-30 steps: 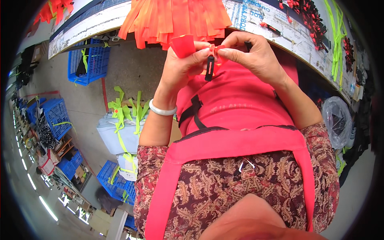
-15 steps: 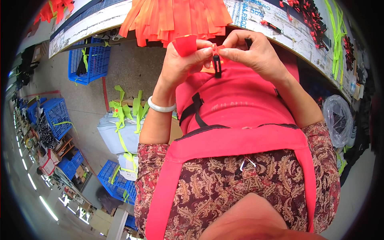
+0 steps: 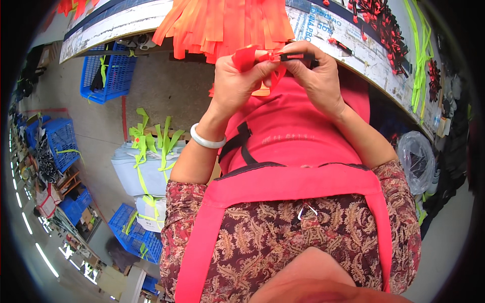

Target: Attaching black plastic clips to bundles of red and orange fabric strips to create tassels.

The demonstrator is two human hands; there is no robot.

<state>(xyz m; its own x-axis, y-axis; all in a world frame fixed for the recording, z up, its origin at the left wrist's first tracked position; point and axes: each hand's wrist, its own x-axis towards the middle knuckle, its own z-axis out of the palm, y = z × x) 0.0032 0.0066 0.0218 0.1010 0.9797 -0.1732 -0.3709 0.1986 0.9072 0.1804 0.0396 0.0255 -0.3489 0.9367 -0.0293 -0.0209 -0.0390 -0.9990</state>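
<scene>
Your left hand (image 3: pixel 233 81) pinches an orange-red strap (image 3: pixel 246 58), thumb against curled fingers; a wide end sticks up above your thumb and another length hangs below that hand. Your right hand (image 3: pixel 321 81) grips a black tab (image 3: pixel 293 57) between thumb and bent fingers, tab lying roughly level. Small red fitting (image 3: pixel 273 56) sits right between your two thumbs, joining strap and tab; finer detail too small to tell. Just beyond your left hand, a thick bunch of orange strips (image 3: pixel 227 25) drapes off the worn white table (image 3: pixel 111 31). Just past your right hand, one black-and-red piece (image 3: pixel 340 46) lies on the table; farther right of it, a heap of similar pieces (image 3: pixel 386 33), then yellow-green strips (image 3: pixel 420 60). Red apron (image 3: pixel 293 126) below both hands. Blue crate (image 3: pixel 108 76) well left of your left hand.
</scene>
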